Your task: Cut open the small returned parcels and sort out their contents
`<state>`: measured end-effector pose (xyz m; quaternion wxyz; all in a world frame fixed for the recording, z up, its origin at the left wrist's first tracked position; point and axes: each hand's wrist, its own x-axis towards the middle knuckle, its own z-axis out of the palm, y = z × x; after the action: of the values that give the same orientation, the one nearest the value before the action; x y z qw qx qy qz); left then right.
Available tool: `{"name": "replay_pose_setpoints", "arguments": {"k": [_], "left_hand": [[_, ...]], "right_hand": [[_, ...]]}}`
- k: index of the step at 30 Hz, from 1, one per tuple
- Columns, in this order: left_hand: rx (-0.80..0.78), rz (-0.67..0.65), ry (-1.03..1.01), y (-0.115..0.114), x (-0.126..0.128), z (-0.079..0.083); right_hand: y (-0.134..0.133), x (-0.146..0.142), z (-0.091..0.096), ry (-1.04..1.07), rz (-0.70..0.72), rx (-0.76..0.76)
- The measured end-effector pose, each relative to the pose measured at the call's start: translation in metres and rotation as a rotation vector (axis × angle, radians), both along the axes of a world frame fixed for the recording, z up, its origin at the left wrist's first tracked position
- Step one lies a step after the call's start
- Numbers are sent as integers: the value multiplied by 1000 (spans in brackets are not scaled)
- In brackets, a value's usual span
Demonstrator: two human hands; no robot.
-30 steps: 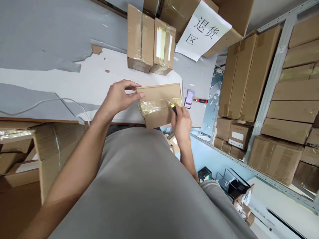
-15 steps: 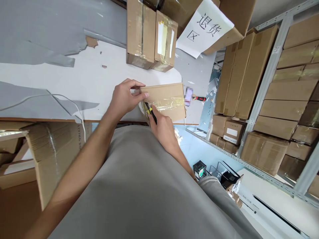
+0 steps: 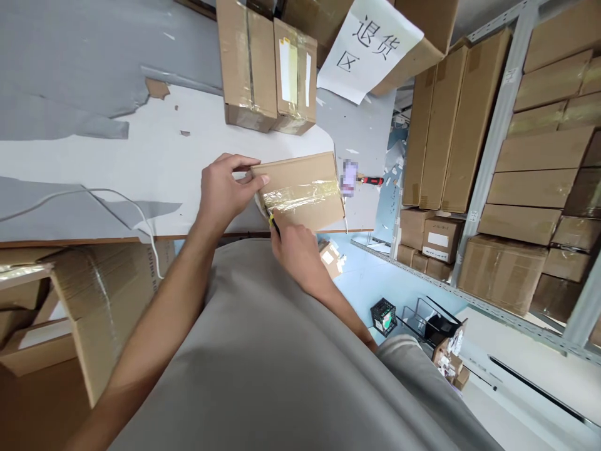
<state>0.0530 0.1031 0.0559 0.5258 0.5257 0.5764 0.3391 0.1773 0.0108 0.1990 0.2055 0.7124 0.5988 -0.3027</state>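
Observation:
A flat cardboard box (image 3: 295,171) lies on the table near its front edge, a band of shiny clear tape (image 3: 305,195) running along its top. My left hand (image 3: 225,188) grips the box's far left corner, the thumb on top and the fingers at the far side. Closed around a black and yellow utility knife (image 3: 274,223), my right hand (image 3: 300,250) is at the near left part of the box. The knife's tip is at the left end, by the tape; whether the blade is in the tape I cannot tell.
Two taped boxes (image 3: 248,69) stand behind, beside a paper sign (image 3: 369,50). Right of the box lie a blurred purple item (image 3: 349,177) and a red-black handled tool (image 3: 372,180). A white cable (image 3: 107,191) crosses the left side. Shelves of cartons (image 3: 530,188) rise at right.
The knife and my right hand have moved toward me along the box's left end. My left hand keeps its hold on the corner. The whole view has shifted slightly.

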Motion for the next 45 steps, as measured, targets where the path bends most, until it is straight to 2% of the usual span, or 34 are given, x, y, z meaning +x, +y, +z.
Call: {"name": "replay_pose_setpoints", "arguments": {"k": [9, 19, 26, 29, 31, 34, 37, 41, 43, 45], "left_hand": [[-11, 50, -34, -8, 5, 6], [60, 37, 39, -13, -1, 7], [38, 67, 60, -17, 3, 7], [19, 101, 98, -21, 3, 7], [93, 121, 165, -23, 7, 10], [313, 75, 310, -26, 25, 21], [449, -64, 343, -30, 61, 37], [439, -334, 354, -42, 117, 45], [422, -397, 382, -47, 136, 42], [421, -399, 404, -51, 146, 37]], "right_hand": [[-32, 3, 7, -29, 42, -113], [-17, 20, 9, 138, 89, -80], [-41, 59, 16, 210, 57, -26], [-43, 88, 15, 197, -36, 67], [-42, 111, 11, 139, -120, 126], [-38, 145, 3, 56, -221, 218], [-37, 170, -8, 21, -260, 292], [-37, 183, -21, 41, -261, 331], [-36, 183, -25, 63, -254, 338], [-33, 182, -27, 82, -242, 330]]}}
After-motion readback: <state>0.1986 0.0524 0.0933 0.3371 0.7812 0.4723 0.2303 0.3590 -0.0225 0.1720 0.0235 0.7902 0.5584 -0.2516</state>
